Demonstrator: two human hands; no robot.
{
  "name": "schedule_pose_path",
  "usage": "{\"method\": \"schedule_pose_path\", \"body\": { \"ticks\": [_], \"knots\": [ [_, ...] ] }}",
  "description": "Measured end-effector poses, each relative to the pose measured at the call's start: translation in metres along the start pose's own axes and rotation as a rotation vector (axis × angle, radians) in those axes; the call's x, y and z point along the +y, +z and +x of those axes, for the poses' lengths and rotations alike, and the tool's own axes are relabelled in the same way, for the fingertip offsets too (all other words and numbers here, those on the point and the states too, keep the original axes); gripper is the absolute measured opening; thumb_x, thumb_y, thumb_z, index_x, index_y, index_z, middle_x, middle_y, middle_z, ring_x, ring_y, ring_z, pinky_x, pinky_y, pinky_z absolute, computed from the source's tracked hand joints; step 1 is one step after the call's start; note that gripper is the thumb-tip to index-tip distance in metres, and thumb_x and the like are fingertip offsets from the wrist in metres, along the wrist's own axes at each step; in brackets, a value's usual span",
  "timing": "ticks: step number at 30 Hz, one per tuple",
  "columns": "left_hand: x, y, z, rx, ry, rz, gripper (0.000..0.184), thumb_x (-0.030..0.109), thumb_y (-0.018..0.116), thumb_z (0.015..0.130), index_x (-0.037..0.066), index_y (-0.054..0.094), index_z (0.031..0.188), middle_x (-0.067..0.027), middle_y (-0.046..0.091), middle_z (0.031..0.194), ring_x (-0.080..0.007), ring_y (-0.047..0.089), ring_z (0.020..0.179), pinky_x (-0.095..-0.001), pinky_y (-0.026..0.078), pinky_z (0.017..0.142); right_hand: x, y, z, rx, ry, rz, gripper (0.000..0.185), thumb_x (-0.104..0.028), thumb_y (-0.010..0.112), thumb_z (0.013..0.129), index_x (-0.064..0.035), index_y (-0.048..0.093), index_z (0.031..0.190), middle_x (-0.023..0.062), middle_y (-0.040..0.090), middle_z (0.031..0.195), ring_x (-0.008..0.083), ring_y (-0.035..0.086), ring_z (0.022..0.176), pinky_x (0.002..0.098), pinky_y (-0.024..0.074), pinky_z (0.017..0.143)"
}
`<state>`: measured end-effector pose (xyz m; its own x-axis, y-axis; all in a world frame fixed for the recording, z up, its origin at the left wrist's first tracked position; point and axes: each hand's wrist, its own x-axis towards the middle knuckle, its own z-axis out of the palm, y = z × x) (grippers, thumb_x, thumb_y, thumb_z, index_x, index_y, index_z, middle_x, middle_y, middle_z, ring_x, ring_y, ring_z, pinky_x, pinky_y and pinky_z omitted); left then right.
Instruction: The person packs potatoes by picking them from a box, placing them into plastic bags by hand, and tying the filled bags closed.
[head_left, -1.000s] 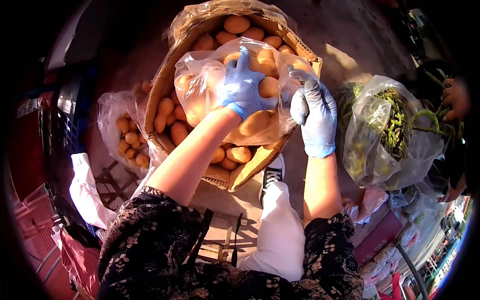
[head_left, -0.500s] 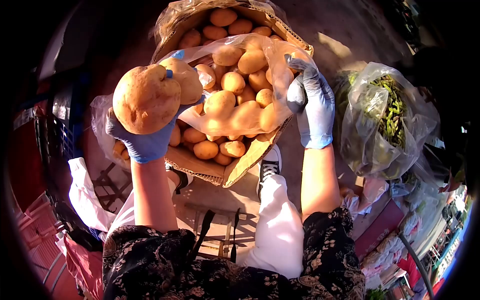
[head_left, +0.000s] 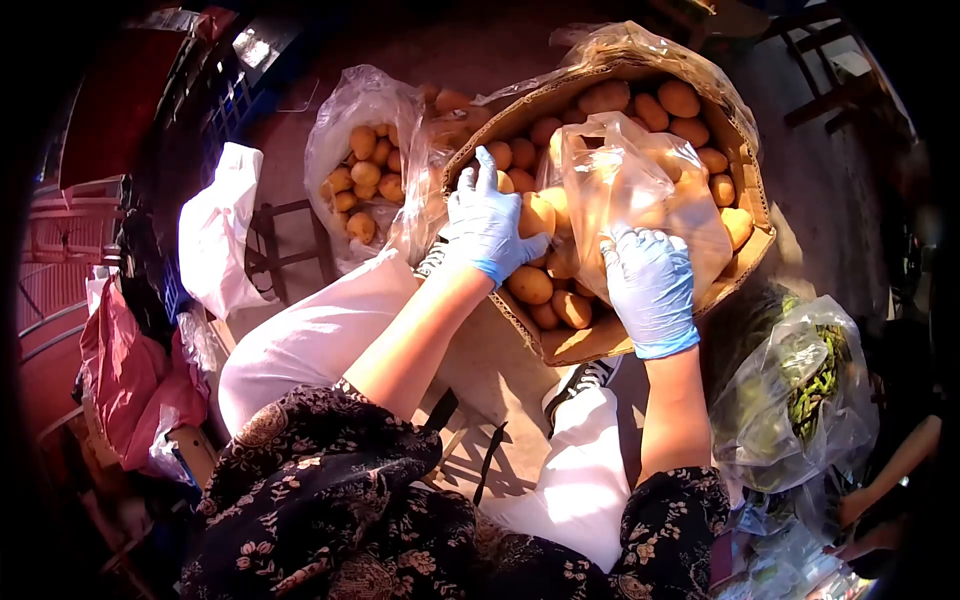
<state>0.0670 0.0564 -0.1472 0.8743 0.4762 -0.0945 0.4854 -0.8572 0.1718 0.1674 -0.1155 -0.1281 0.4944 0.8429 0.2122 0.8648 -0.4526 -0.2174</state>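
Note:
A cardboard box [head_left: 755,250] lined with clear plastic holds many potatoes [head_left: 603,97]. On top of them lies a clear plastic bag [head_left: 640,180] with potatoes inside. My left hand [head_left: 487,215], in a blue glove, is over the box's left edge with its fingers spread, beside a potato [head_left: 537,214]; nothing shows in its grasp. My right hand [head_left: 648,285], also gloved in blue, has its fingers curled on the near edge of the clear bag, gripping the plastic.
Left of the box is another plastic bag [head_left: 340,130] of smaller potatoes. A bag of green beans [head_left: 760,400] stands at the right, near another person's arm [head_left: 905,460]. A white bag [head_left: 222,235] and a red bag [head_left: 125,370] are at the left.
The view has swung left, so the box appears farther right. My left hand, which held large potatoes half a second ago, now has its fingers spread at the box. The clear bag looks more closed.

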Motion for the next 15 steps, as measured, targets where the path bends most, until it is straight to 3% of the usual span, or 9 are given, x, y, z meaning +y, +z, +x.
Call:
{"method": "schedule_pose_path", "body": {
  "ticks": [2,4,6,7,8,10,11,14,15],
  "knots": [
    [-0.013,-0.037,0.019,-0.163,0.009,-0.117,0.035,0.038,0.064,0.071,0.015,0.068,0.098,-0.0232,0.047,0.126,-0.036,0.053,0.105,-0.0397,0.042,0.091,-0.004,0.0,0.011,-0.098,-0.071,-0.173,0.013,-0.017,0.056,0.081,-0.0058,0.059,0.075,0.0123,0.055,0.066,0.0282,0.056,0.065,0.0401,0.0419,0.064],
    [-0.038,-0.09,0.059,-0.191,-0.048,-0.357,0.033,0.039,0.059,0.077,0.017,0.068,0.099,-0.014,0.064,0.102,-0.0284,0.062,0.091,-0.036,0.047,0.084,0.001,0.011,0.024,-0.118,0.026,-0.06,0.013,-0.014,0.055,0.082,-0.0035,0.06,0.076,0.0163,0.058,0.068,0.0336,0.057,0.064,0.041,0.0439,0.061],
    [-0.089,-0.101,0.113,-0.075,-0.038,-0.488,0.035,0.04,0.058,0.078,0.014,0.067,0.101,-0.0111,0.067,0.085,-0.026,0.064,0.082,-0.033,0.049,0.078,0.005,0.017,0.036,-0.054,0.146,0.188,0.013,-0.013,0.054,0.083,-0.0018,0.062,0.081,0.0209,0.059,0.071,0.0393,0.056,0.064,0.0413,0.0451,0.057],
    [-0.111,-0.112,0.127,-0.069,-0.04,-0.436,0.033,0.038,0.059,0.081,0.013,0.067,0.101,-0.0089,0.067,0.089,-0.0211,0.064,0.083,-0.0312,0.049,0.078,0.009,0.024,0.036,-0.047,0.14,0.201,0.014,-0.012,0.053,0.086,-0.0014,0.062,0.086,0.015,0.061,0.066,0.0294,0.057,0.056,0.0348,0.0443,0.053],
    [-0.133,-0.124,0.137,-0.06,-0.037,-0.376,0.031,0.036,0.059,0.083,0.012,0.068,0.1,-0.0067,0.067,0.092,-0.0162,0.063,0.084,-0.0293,0.049,0.079,0.01,0.028,0.036,-0.043,0.227,0.334,0.015,-0.012,0.052,0.087,-0.0003,0.06,0.087,0.0156,0.061,0.068,0.0297,0.058,0.058,0.0357,0.0451,0.055],
    [-0.187,-0.116,0.14,-0.082,-0.079,-0.386,0.029,0.033,0.059,0.084,0.012,0.068,0.102,-0.0048,0.067,0.095,-0.0166,0.062,0.085,-0.0287,0.049,0.079,0.002,0.032,0.039,-0.025,0.411,0.61,0.016,-0.013,0.05,0.089,0.0019,0.057,0.088,0.0169,0.061,0.072,0.0304,0.059,0.062,0.0373,0.0466,0.06],
    [-0.218,-0.099,0.138,-0.121,-0.1,-0.394,0.028,0.033,0.058,0.084,0.013,0.067,0.103,-0.0042,0.066,0.097,-0.0165,0.062,0.085,-0.0288,0.048,0.081,-0.01,0.023,0.044,-0.099,0.626,0.839,0.016,-0.012,0.05,0.092,0.0022,0.057,0.093,0.0127,0.06,0.068,0.0251,0.056,0.059,0.0332,0.0461,0.06],
    [-0.28,-0.015,0.092,-0.085,-0.173,-0.487,0.02,0.019,0.059,0.083,0.013,0.068,0.1,-0.0056,0.067,0.096,-0.017,0.062,0.086,-0.0286,0.047,0.08,-0.021,0.04,0.047,-0.007,0.658,0.841,0.016,-0.012,0.048,0.092,0.0012,0.056,0.097,0.0097,0.058,0.069,0.0207,0.055,0.061,0.0316,0.046,0.06],
    [-0.289,0.016,0.075,-0.112,-0.212,-0.451,0.02,0.015,0.059,0.081,0.013,0.068,0.099,-0.0071,0.067,0.096,-0.0192,0.063,0.088,-0.0291,0.047,0.081,-0.015,0.058,0.043,0.08,0.521,0.676,0.014,-0.012,0.049,0.092,-0.0002,0.055,0.097,0.0095,0.057,0.071,0.0183,0.056,0.063,0.0303,0.0458,0.059]
  ]
}}
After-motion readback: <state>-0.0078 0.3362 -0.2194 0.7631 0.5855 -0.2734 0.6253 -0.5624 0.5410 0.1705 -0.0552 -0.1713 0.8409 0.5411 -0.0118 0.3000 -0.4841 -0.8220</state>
